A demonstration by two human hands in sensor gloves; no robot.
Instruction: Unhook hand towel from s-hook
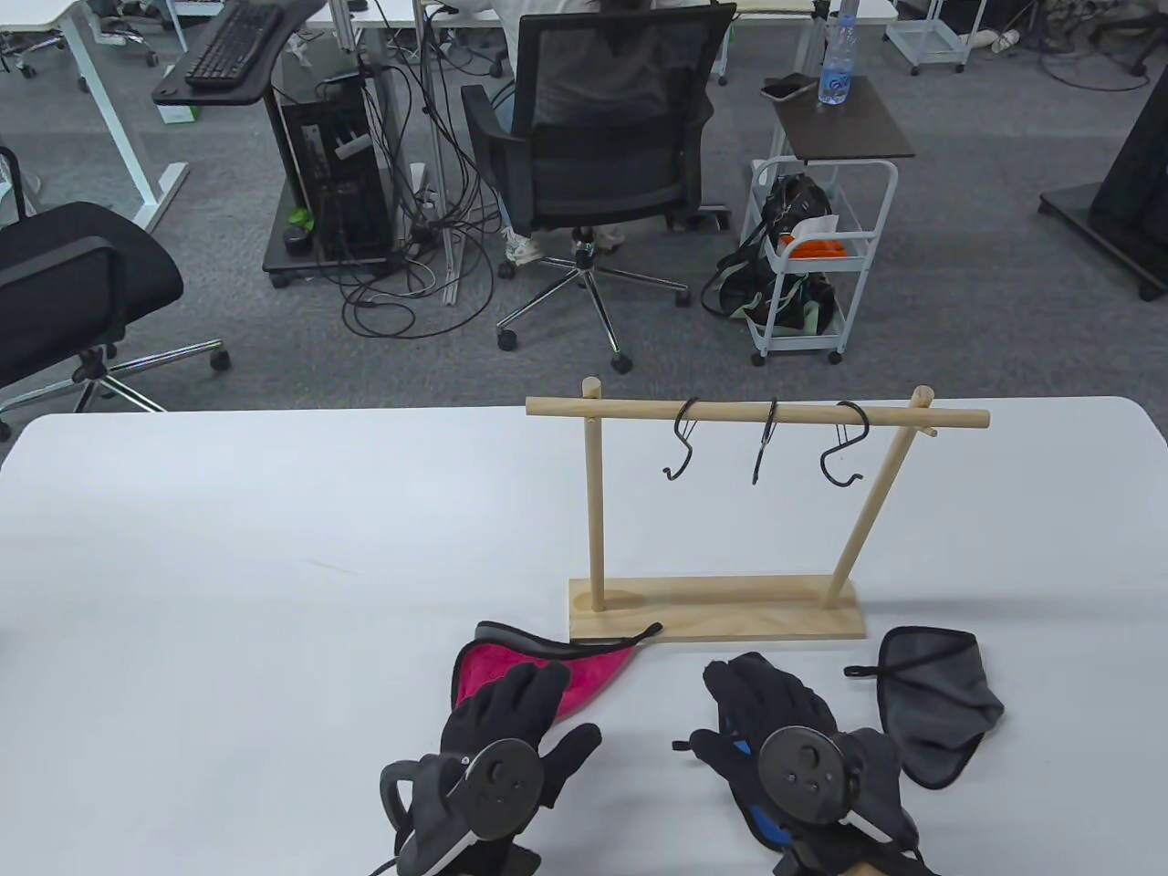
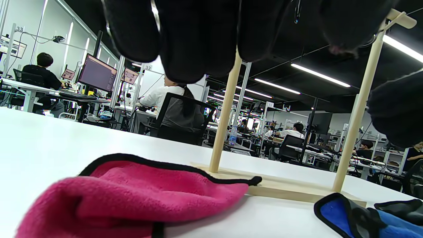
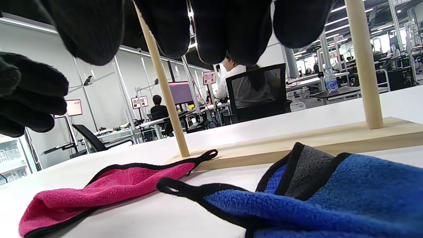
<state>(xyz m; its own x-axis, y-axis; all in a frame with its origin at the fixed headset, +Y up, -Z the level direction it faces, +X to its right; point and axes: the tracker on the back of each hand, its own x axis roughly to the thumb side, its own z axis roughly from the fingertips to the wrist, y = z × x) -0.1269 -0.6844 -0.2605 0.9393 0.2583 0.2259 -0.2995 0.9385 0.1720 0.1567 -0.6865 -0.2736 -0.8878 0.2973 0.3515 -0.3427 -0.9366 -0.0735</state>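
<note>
Table view: towels off the hooks, hands low on the worktop

A white worktop (image 1: 274,547) carries a wooden rack (image 1: 730,511) with three black s-hooks (image 1: 680,443) hanging bare from its rail. Just in front of the rack's base lies the pink hand towel (image 1: 584,675), the left hand (image 1: 511,730) spread flat over its near edge, gripping nothing. Right of the base lies a grey towel (image 1: 940,703). The right hand (image 1: 785,730) rests open-fingered on a blue towel (image 3: 330,195). Beyond the rack: grey carpet, office chairs (image 1: 602,155), a white trolley (image 1: 812,265).
</note>
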